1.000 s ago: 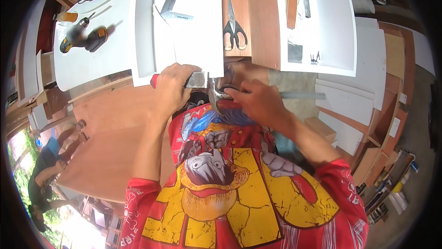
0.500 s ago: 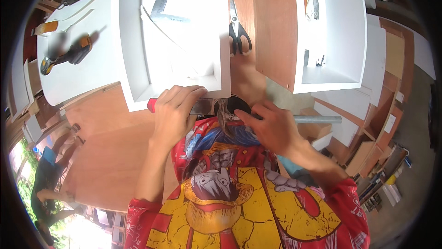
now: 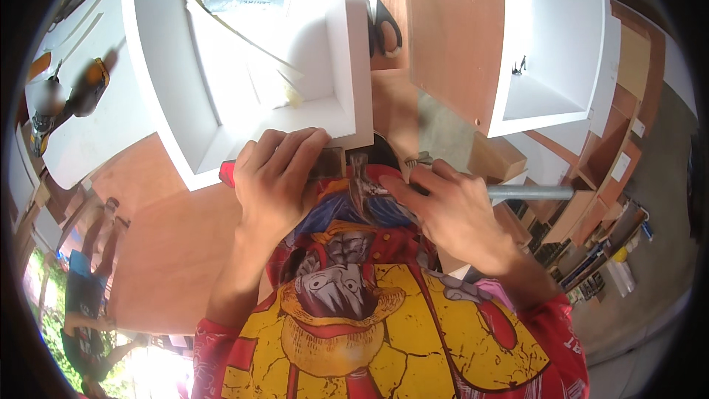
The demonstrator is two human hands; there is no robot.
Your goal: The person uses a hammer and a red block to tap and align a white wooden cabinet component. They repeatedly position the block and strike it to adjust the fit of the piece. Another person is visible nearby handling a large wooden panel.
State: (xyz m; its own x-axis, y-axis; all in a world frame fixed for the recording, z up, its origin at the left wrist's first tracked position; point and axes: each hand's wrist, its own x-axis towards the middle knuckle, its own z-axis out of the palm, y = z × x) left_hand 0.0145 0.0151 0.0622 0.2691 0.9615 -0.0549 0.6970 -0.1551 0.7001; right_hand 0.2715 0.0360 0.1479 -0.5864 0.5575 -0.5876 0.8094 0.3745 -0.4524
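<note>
My left hand (image 3: 277, 177) is closed over a flat dark metal blade (image 3: 327, 164) with a red end (image 3: 227, 174), held along the near edge of the white box (image 3: 354, 81). My right hand (image 3: 450, 200) grips what looks like a hammer (image 3: 360, 172) close to its head. The hammer's grey tube handle (image 3: 532, 192) sticks out to the right beyond my fist. Its head is beside the blade, just below the box's near right corner. Inside the box lie a metal square (image 3: 251, 3) and a thin pale strip (image 3: 244, 41).
Black-handled scissors (image 3: 385, 30) lie between this box and a second white box with a wooden side (image 3: 454, 45). A yellow-and-black power tool (image 3: 88, 89) rests on a white panel at left. Wooden boards (image 3: 170, 244) stand below. A person (image 3: 85, 310) is at the far left.
The view has shifted, so the near box appears further left and the second box further right. My right hand and the hammer have moved slightly right; both hands keep their grip.
</note>
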